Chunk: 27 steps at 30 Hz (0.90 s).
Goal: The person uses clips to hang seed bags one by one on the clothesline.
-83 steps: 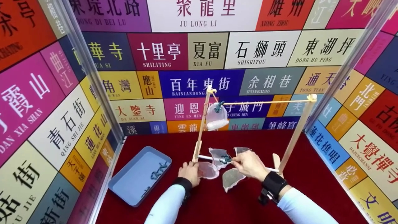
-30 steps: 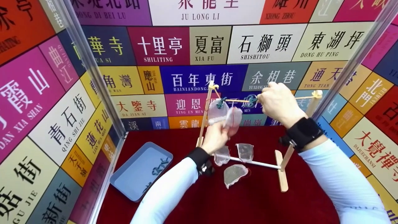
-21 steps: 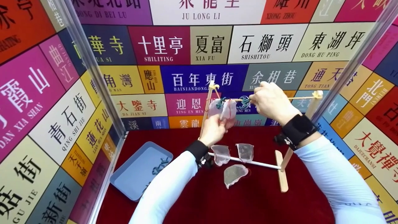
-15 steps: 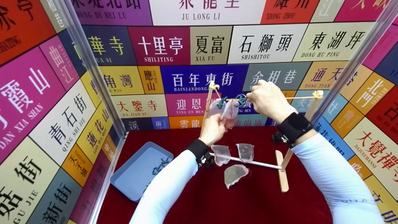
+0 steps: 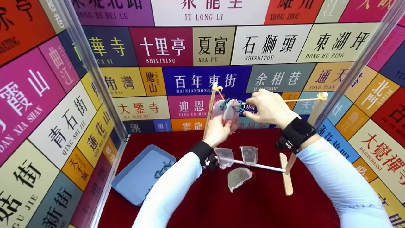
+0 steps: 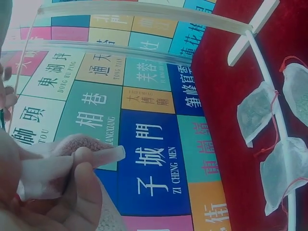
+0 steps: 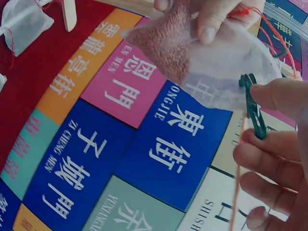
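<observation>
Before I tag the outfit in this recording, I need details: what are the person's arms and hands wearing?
The left hand and right hand are ungloved. The left sleeve and right sleeve are pale blue; the right one bears a faint dark marking, unreadable here. A black left wristband and right wristband each carry a small dark device.
</observation>
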Each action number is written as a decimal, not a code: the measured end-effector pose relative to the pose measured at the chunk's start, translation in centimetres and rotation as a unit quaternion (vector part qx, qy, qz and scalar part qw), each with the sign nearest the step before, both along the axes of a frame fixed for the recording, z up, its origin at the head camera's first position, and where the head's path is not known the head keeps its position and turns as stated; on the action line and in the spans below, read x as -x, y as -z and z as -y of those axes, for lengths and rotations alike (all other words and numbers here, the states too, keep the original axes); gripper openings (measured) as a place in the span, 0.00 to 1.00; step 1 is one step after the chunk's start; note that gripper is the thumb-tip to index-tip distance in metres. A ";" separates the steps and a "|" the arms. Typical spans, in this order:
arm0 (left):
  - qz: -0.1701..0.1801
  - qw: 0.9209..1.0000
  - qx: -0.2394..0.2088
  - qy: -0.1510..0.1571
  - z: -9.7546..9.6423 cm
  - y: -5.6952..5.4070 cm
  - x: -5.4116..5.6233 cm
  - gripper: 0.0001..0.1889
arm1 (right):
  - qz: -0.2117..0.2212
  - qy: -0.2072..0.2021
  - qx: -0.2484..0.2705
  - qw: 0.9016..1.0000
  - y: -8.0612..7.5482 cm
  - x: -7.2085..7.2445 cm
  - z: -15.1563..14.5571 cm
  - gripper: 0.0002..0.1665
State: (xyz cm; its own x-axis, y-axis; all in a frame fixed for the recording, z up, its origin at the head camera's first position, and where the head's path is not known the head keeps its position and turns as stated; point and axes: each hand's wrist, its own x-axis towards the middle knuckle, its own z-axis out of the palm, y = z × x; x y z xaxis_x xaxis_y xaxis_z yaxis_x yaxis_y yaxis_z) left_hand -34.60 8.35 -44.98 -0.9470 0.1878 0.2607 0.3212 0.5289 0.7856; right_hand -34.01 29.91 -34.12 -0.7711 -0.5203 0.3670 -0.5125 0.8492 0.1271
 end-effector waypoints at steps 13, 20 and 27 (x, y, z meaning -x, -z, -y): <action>-0.006 0.999 0.023 0.029 3.4 1.6 -0.3 0.16 | -0.115 -0.015 0.110 0.987 4.3 -1.4 -0.8 0.23; 0.009 0.999 0.030 0.015 7.3 3.1 0.2 0.22 | -0.054 0.031 0.110 0.992 7.3 -2.7 -2.1 0.20; 0.018 0.994 0.103 -0.017 12.8 6.2 1.0 0.21 | 0.050 0.085 0.089 0.991 10.1 -3.2 -3.1 0.30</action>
